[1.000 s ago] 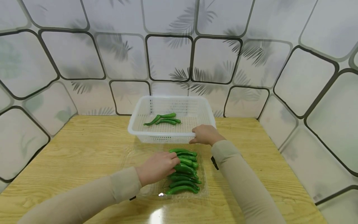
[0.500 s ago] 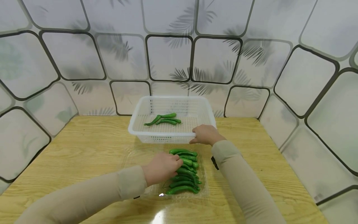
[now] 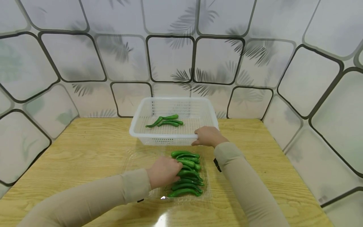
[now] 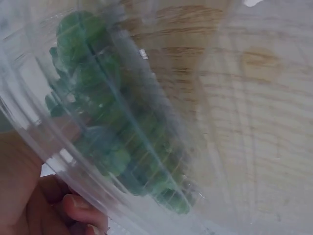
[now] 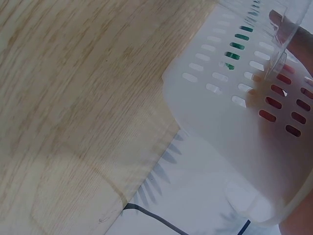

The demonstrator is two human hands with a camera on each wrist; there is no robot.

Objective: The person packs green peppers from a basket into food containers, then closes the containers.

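Observation:
Long green peppers [image 3: 187,190] lie in a row in the right half of an open clear plastic clamshell box [image 3: 139,157]. My left hand [image 3: 164,171] reaches over the box from the left, its fingertips right at the middle peppers. In the left wrist view, the left hand's fingers [image 4: 83,213] bend beside the clear plastic wall, with peppers [image 4: 107,156] blurred through it. I cannot tell whether they pinch a pepper. Behind the box is a white perforated plastic basket [image 3: 167,136] holding several peppers [image 3: 169,123]. My right hand [image 3: 209,136] grips its front right rim, thumb below.
A wood-grain table [image 3: 85,142] carries the box and the basket. The patterned wall [image 3: 173,60] rises close behind the basket, and side walls [image 3: 326,151] flank the table. The box's other half [image 3: 133,164] lies flat to the left of the peppers.
My left hand has shifted slightly to the right over the peppers, and the middle peppers lie a little differently. The right hand and the basket have stayed in place.

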